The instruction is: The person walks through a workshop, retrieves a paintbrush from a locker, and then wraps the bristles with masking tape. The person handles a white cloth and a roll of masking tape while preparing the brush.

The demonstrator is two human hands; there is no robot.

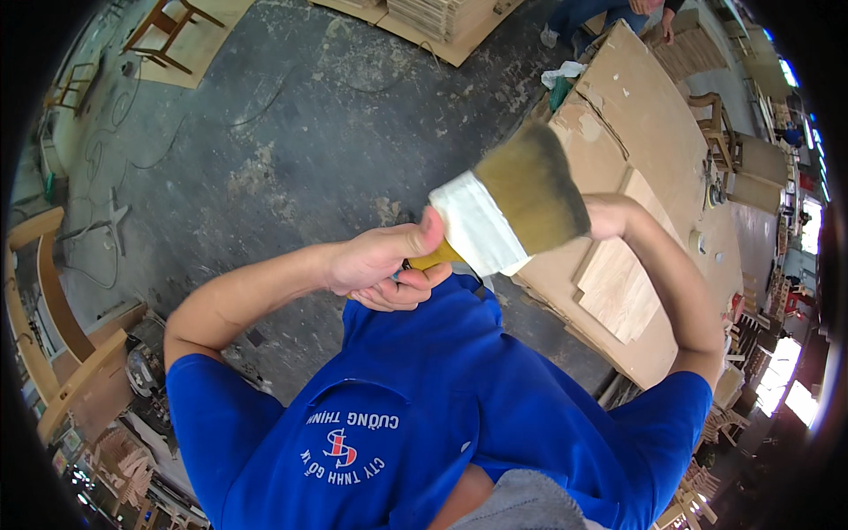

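My left hand point(389, 265) is closed around the yellow handle of a wide paintbrush point(477, 221), its thumb lying along the top. The brush has a pale metal band and brown bristles with dark tips, pointing up and to the right. Just beyond the bristle tips is my right hand point(608, 216), with its fingers hidden behind them, so I cannot tell whether it holds or touches anything. Below my right forearm, a flat pale wooden panel point(618, 291) with a stepped edge lies on the brown worktable point(632, 106).
At the upper right a person point(609, 13) is beside the table, near a white and green cloth point(561, 84). Stacked boards point(433, 22) stand at the top. A wooden chair point(168, 35) is at the upper left, curved wooden frames point(62, 300) at the left. Cables trail across the floor.
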